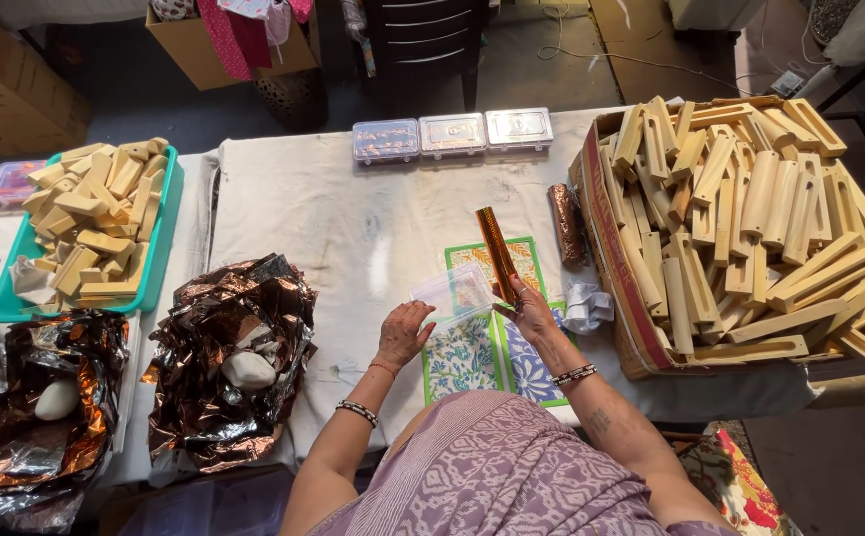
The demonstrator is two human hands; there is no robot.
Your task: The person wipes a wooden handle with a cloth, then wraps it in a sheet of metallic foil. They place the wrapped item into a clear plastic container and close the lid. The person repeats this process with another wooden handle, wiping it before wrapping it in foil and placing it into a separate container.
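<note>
Hands [467,323] on foil-wrapped stick [498,254], clear box [451,292]

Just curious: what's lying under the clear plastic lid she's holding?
Under the clear lid in her left hand lie patterned cards, green-bordered and blue-floral. Their upper parts are blurred by the plastic.

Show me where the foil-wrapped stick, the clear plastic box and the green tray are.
foil-wrapped stick [497,253], head view, middle of its length
clear plastic box [449,294], head view, its transparent face
green tray [162,238], head view, right rim
</note>
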